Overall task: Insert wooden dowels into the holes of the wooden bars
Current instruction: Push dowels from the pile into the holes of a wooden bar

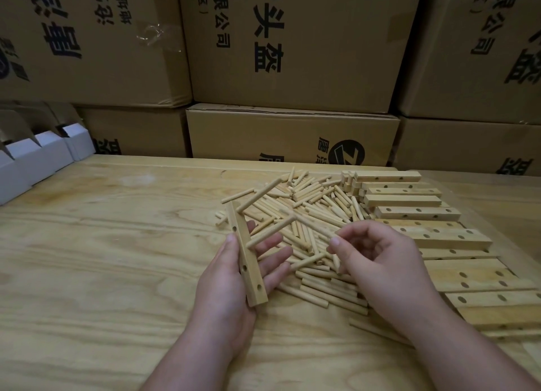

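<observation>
I gripped the wooden bar point(248, 261), two dowels already seated, upright in my left hand point(234, 276) with open holes facing right, where my right hand point(377, 261) pinched another dowel point(314, 226) above the table's point(102, 259) pile point(316, 215).

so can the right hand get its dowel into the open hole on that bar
Probably yes: the right hand pinches a dowel close to the bar that the left hand holds upright, and nothing lies between them.
</observation>
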A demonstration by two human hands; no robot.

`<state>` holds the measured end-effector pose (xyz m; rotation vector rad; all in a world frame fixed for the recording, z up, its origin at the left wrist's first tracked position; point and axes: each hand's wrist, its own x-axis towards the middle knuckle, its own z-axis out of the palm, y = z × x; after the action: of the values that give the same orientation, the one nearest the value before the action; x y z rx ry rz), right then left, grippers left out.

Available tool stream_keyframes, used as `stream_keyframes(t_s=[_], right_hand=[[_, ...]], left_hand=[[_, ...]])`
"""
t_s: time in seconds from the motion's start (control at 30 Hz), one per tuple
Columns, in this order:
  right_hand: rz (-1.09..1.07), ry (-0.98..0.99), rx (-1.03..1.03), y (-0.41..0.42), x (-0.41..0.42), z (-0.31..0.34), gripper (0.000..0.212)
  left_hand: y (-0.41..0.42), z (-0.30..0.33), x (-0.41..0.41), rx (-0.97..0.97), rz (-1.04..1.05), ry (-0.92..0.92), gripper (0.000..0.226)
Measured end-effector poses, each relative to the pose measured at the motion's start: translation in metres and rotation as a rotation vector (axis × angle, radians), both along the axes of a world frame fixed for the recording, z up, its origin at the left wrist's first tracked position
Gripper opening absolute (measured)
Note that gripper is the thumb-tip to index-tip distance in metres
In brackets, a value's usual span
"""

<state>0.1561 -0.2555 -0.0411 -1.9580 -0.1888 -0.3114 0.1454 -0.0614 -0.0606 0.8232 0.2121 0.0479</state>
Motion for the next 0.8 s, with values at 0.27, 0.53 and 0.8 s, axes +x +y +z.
stream_keyframes(t_s=[0.27, 0.53, 0.8], right_hand=[[0.22, 0.045, -0.047, -0.002, -0.005, 0.004, 0.02], [0.331, 0.064, -0.177, -0.001, -0.006, 0.005, 0.015], [0.326, 0.0, -0.238, -0.003, -0.008, 0.014, 0.022]], left_hand=[[0.004, 0.0, 0.001, -0.077, 0.017, -0.003, 0.045], [0.005, -0.001, 0.001, -0.093, 0.005, -0.013, 0.046], [0.003, 0.001, -0.002, -0.055, -0.006, -0.037, 0.036]])
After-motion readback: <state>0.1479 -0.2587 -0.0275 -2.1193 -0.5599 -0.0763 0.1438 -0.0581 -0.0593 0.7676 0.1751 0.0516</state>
